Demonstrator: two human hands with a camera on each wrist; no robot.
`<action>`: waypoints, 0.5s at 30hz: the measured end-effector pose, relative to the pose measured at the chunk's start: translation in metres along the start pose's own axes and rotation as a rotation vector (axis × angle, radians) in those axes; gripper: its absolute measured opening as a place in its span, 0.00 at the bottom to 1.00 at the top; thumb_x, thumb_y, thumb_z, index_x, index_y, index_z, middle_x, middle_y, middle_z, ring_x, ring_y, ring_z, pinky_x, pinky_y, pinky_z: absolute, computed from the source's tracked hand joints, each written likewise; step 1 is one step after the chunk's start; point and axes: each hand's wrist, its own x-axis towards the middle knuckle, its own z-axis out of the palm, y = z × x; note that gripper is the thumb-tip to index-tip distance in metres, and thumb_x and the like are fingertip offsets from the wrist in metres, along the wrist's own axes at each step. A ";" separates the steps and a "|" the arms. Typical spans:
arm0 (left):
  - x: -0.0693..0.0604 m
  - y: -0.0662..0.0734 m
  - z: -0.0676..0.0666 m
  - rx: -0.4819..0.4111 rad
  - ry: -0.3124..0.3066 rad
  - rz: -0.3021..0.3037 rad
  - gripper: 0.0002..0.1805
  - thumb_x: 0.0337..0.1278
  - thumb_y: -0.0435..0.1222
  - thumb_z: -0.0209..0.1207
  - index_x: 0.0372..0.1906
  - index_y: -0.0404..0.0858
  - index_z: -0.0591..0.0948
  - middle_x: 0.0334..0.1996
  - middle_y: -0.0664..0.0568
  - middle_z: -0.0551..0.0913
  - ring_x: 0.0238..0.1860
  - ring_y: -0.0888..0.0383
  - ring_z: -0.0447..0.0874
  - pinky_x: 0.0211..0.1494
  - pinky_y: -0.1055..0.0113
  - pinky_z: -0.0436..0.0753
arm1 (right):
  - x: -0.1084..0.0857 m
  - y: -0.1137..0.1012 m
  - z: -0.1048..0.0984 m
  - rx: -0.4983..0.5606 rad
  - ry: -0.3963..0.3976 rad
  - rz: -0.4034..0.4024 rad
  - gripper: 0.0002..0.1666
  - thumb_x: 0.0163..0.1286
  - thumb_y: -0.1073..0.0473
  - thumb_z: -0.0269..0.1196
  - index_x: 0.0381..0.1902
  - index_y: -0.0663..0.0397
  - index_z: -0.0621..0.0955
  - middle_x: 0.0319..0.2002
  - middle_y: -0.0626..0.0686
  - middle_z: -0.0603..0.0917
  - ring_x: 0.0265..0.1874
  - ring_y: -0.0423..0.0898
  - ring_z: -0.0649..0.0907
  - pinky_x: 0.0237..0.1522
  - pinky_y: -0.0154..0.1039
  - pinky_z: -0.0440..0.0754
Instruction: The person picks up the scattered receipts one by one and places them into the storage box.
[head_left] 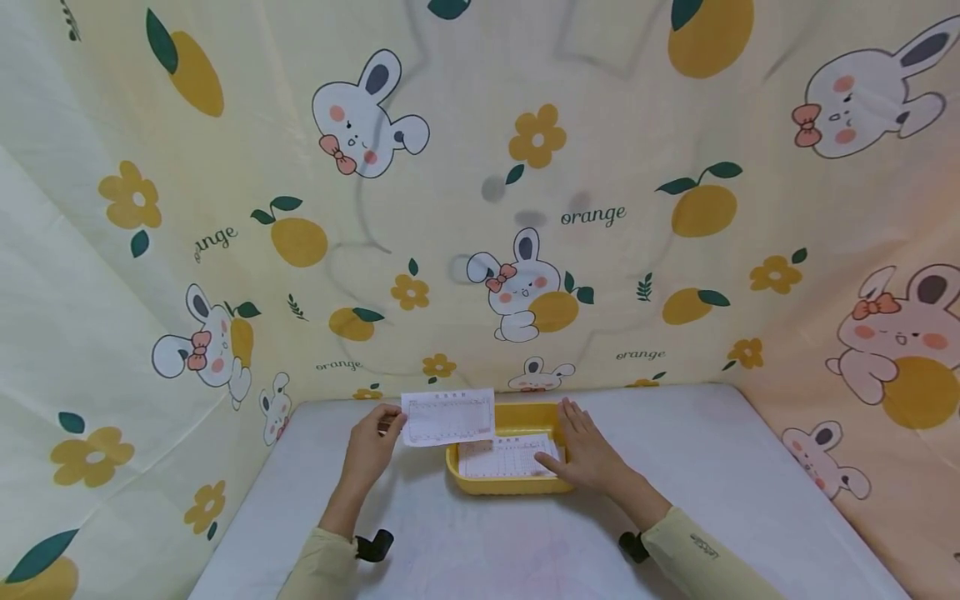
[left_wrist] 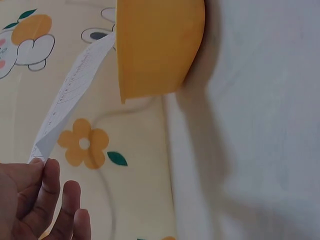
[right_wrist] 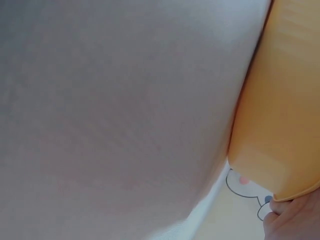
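My left hand (head_left: 372, 446) pinches the left edge of a white printed paper form (head_left: 447, 417) between thumb and forefinger. That form is raised, and its right end overlaps the yellow plastic basin (head_left: 510, 487) in the head view. In the left wrist view the form (left_wrist: 67, 97) looks slightly bent, with the left hand (left_wrist: 42, 200) at its near end. More printed forms (head_left: 506, 457) lie inside the basin. My right hand (head_left: 592, 450) rests on the basin's right rim, fingers straight along it and thumb reaching inward over the forms. Only part of the right hand (right_wrist: 295, 220) shows in the right wrist view.
The basin stands on a table with a white cover (head_left: 510, 550), toward its back edge. A patterned cloth (head_left: 450, 208) with rabbits and oranges hangs behind and at both sides. A black device (head_left: 375, 546) sits at the left wrist, another (head_left: 633, 547) at the right.
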 end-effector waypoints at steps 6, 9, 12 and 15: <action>-0.001 0.003 0.013 0.007 -0.040 0.021 0.09 0.78 0.37 0.63 0.52 0.37 0.86 0.43 0.49 0.89 0.45 0.52 0.86 0.50 0.54 0.86 | 0.000 -0.001 -0.001 -0.003 -0.010 0.003 0.68 0.75 0.24 0.56 0.84 0.74 0.48 0.86 0.70 0.47 0.85 0.67 0.49 0.85 0.62 0.48; -0.001 0.005 0.020 0.011 -0.049 0.034 0.08 0.78 0.38 0.64 0.51 0.38 0.87 0.41 0.50 0.89 0.44 0.53 0.86 0.49 0.55 0.86 | 0.000 -0.002 -0.002 -0.003 -0.008 0.001 0.67 0.75 0.24 0.56 0.84 0.74 0.48 0.86 0.70 0.47 0.85 0.67 0.49 0.85 0.62 0.48; -0.002 0.008 0.026 0.014 -0.062 0.038 0.08 0.77 0.38 0.64 0.51 0.39 0.87 0.40 0.51 0.89 0.43 0.54 0.86 0.47 0.56 0.87 | 0.000 -0.003 -0.003 0.001 -0.006 0.001 0.67 0.75 0.25 0.57 0.84 0.74 0.49 0.86 0.70 0.47 0.85 0.67 0.49 0.85 0.62 0.48; -0.004 0.012 0.032 0.009 -0.081 0.033 0.08 0.77 0.38 0.64 0.51 0.39 0.87 0.40 0.52 0.89 0.43 0.55 0.86 0.47 0.57 0.86 | -0.001 -0.003 -0.004 0.000 -0.004 0.000 0.67 0.75 0.25 0.57 0.84 0.74 0.49 0.85 0.70 0.48 0.85 0.67 0.49 0.85 0.62 0.48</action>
